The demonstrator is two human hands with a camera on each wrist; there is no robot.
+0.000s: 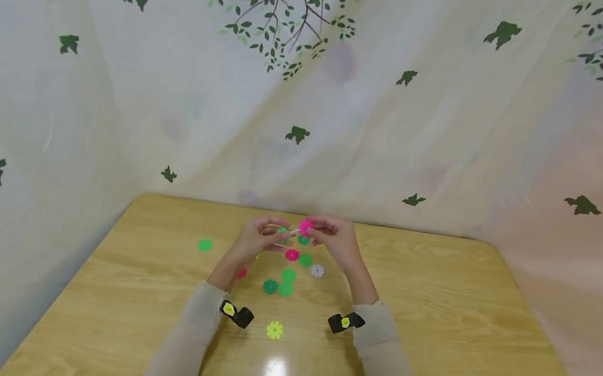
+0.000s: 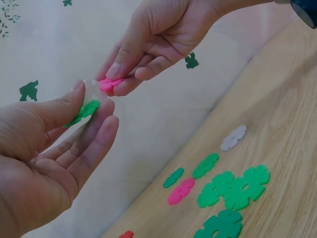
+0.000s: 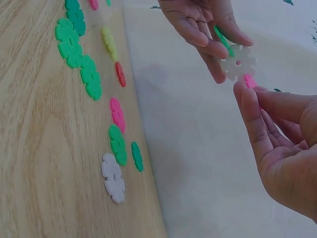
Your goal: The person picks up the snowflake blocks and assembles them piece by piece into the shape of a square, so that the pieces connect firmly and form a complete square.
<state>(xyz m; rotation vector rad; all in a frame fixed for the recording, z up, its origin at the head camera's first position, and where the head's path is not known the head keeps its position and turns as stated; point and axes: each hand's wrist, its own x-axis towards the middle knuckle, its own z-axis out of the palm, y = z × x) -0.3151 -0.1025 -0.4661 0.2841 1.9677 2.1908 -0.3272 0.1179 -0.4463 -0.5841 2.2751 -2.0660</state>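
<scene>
My left hand [image 1: 254,240] pinches a green flower-shaped plastic disc [image 2: 83,112] and a translucent white disc [image 3: 231,68] between thumb and fingers. The green disc stands at an angle against the white one's edge. Thumb and fingertips of my right hand [image 1: 341,243] pinch a pink notched disc [image 2: 111,85], which meets the white disc's opposite edge. Whether its notch is fully slotted in cannot be made out. Both hands are raised above the far part of the table, close together, and the fingers partly cover the pieces.
On the wooden table [image 1: 431,329] lie several loose discs: a yellow one [image 1: 274,330] nearest me, a white one [image 3: 113,178], a pink one [image 1: 292,254], a red one [image 3: 120,74] and several greens, including one [image 1: 205,245] off left. Behind the table hangs a printed cloth [image 1: 217,140].
</scene>
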